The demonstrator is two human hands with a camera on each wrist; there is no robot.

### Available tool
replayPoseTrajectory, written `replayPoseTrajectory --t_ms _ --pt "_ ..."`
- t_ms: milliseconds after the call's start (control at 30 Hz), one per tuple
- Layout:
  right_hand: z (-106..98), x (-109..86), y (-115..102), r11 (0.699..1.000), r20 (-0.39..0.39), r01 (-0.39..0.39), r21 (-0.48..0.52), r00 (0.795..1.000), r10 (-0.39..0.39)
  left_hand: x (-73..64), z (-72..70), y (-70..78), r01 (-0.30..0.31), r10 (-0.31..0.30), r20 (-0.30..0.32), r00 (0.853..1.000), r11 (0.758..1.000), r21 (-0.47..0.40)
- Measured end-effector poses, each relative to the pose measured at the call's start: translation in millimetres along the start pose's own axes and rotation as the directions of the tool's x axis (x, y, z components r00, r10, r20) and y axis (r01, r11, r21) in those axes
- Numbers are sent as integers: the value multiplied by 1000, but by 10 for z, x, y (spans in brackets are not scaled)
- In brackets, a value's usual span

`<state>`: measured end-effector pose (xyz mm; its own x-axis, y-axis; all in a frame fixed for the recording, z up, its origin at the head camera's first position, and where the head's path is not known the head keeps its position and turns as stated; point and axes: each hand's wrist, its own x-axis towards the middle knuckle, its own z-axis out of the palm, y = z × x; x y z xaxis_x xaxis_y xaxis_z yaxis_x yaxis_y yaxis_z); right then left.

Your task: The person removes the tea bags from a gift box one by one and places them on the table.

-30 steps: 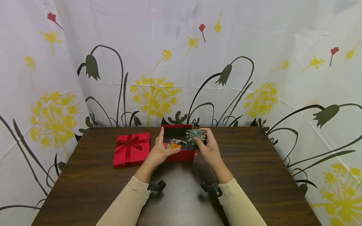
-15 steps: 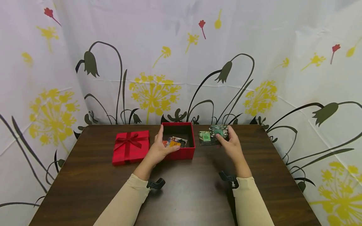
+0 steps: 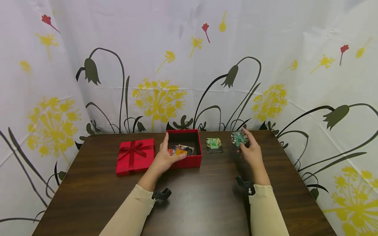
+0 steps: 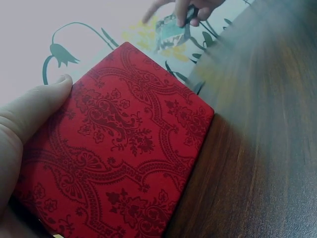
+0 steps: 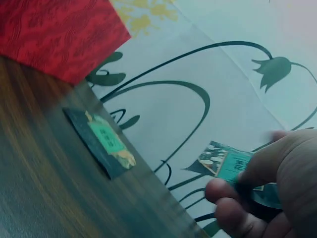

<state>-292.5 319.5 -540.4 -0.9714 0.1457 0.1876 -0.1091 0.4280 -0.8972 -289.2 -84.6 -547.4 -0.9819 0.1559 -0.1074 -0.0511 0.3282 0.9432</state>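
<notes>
My left hand (image 3: 166, 159) holds the near left corner of an open red box (image 3: 189, 162), its thumb along the front rim. The box's patterned red wall (image 4: 124, 144) fills much of the left wrist view. Inside lie several small colourful packets (image 3: 180, 150), one with an orange label. Off to the right, my right hand (image 3: 252, 153) pinches a flat dark packet with a green label (image 5: 233, 161) between thumb and fingers. Another flat green-labelled packet (image 3: 214, 145) lies on the table between the box and that hand.
A red lid with a ribbon bow (image 3: 136, 157) lies left of the box on the dark wooden table (image 3: 195, 203). Behind the table's back edge hangs a white curtain (image 3: 177, 39) printed with flowers.
My right hand has carried the green-labelled packet from over the box to the right, past the other packet on the table, which now shows fully. The left hand has stayed on the box.
</notes>
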Motion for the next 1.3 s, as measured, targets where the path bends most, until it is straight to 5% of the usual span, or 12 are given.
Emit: replayPoseTrajectory --t_ms 433,767,933,1300 --pt "143 39 302 942 69 -26 -335 996 52 -4 5 -9 3 -2 7 1000 1000 -21" --pt "241 16 434 835 -12 10 -551 1000 -20 21 -2 -5 -25 25 4 1000 1000 -12" --pt "264 15 429 839 -28 36 -543 998 -61 8 -12 0 -30 30 8 1000 999 -23" --pt "325 -24 446 861 122 109 -497 991 -55 8 -6 -3 -25 25 8 1000 1000 -18"
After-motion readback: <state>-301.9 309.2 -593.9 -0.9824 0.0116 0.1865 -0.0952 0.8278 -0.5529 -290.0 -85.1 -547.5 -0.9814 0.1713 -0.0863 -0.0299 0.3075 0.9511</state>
